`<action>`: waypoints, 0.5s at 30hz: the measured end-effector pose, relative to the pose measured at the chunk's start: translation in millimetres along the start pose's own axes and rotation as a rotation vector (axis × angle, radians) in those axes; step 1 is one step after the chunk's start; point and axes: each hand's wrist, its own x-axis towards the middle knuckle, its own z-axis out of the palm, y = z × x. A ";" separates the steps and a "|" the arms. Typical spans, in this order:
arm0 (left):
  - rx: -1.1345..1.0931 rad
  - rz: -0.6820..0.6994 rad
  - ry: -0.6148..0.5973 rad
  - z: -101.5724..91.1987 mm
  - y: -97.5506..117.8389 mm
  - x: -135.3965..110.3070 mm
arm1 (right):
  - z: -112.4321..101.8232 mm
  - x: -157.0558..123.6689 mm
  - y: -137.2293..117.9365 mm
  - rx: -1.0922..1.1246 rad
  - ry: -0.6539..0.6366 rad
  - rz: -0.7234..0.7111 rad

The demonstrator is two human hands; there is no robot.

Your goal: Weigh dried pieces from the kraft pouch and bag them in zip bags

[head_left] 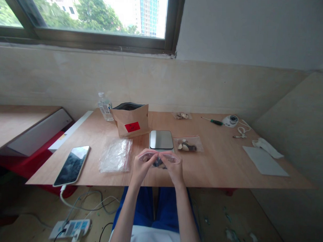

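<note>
— While the person is working at the desk (224, 163), what's showing on the far left?
— A phone (71, 166) is lying there with a white cable (67, 201) hanging off the edge, and a crumpled clear plastic bag (115, 155) is sitting nearby.
— And the hands?
— The left hand (142, 166) and right hand (174, 168) are meeting at centre, both grips clamping the pink-edged top of a zip bag (160, 157), with dark contents bunching inside, just before a flat scale (161, 140). Whether it's sealed, I can't tell.
— Further right?
— A second zip bag (187, 145) is lying already filled with brown-and-cream pieces, and a screwdriver (214, 121) is sitting untouched behind it.
</note>
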 end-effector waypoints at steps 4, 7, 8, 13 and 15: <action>-0.004 -0.028 0.058 6.0 1.6 -0.5 | 3.1 -2.6 0.8 0.030 0.064 0.032; -0.035 -0.059 0.073 8.7 1.7 -1.3 | 3.8 -3.7 0.3 0.037 0.093 0.057; -0.047 -0.075 0.071 8.9 1.6 -1.8 | 3.5 -3.7 0.3 0.038 0.101 0.059; -0.188 -0.201 0.057 9.3 -1.4 -3.3 | 0.4 -1.2 2.1 0.035 0.118 0.013; -0.251 -0.236 0.084 11.1 -4.7 -2.8 | -0.2 0.3 2.3 0.046 0.098 0.023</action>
